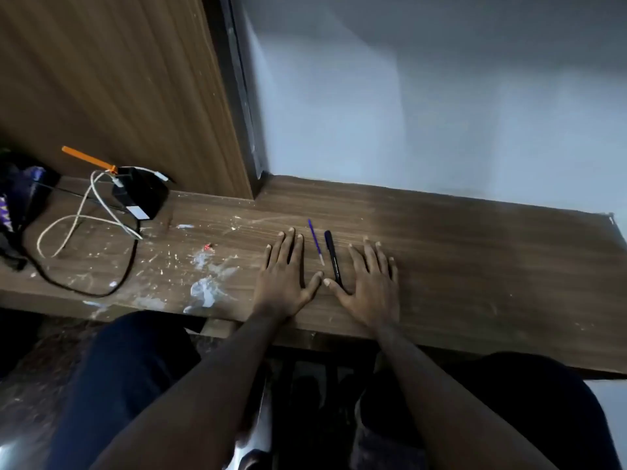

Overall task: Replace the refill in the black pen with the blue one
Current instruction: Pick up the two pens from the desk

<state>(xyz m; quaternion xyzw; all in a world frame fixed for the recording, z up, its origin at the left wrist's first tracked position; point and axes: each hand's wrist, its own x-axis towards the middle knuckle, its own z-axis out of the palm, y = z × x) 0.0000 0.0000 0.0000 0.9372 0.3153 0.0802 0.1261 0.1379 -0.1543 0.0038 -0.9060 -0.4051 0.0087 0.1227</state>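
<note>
Between two flat, spread, empty palms: black pen [333, 259] and blue refill [316, 241], side by side, long axes pointing away across the wooden desk [458, 252]. Pen just beside right hand [371, 283]; refill nearer left hand [286, 276]. Likely right for the pen.

No text can be read anywhere. The slim black pen [333, 256] lying on the brown wood-grain worktop [458, 252] carries a fine line of pale print along its barrel, too small to make out. The dark purple wrapper [13, 205] at the far left edge shows a few light letter-like marks, blurred and cut off by the frame. The black box-shaped adapter [140, 196] bears a small white label [138, 212], and no characters on it can be told.
</note>
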